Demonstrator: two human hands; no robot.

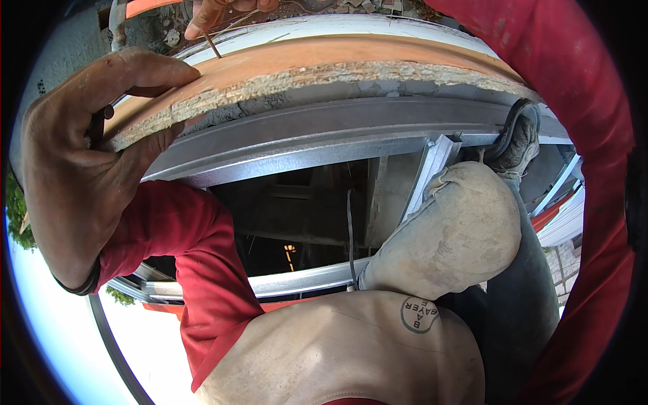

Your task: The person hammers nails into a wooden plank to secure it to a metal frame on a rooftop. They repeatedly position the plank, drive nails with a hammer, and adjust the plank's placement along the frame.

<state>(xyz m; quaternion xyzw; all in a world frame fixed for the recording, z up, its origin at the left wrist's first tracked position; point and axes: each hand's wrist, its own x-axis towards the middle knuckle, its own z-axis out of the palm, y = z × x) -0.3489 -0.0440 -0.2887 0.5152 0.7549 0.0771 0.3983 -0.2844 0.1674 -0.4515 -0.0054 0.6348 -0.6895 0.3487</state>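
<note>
At the left, my left hand [81, 155] clasps the edge of an orange-faced board [324, 57], fingers on top and thumb underneath. The board's near edge is rough, pale and crumbly. Between my left fingers shows a small dark round end [108, 112]; what it belongs to is hidden. Beyond the board, my right hand [229, 12] is cut off by the top of the picture. Its fingers are closed at the upper end of a thin brown rod [212, 46], which looks like a nail and slants down to the board's surface.
A galvanized metal channel [324, 131] runs under the board, with a cross piece [432, 165] joined to it. Below the frame lies a dark opening [297, 209]. My bent knee [452, 226] and shoe [516, 138] are at the right. A grey metal piece [118, 27] stands top left.
</note>
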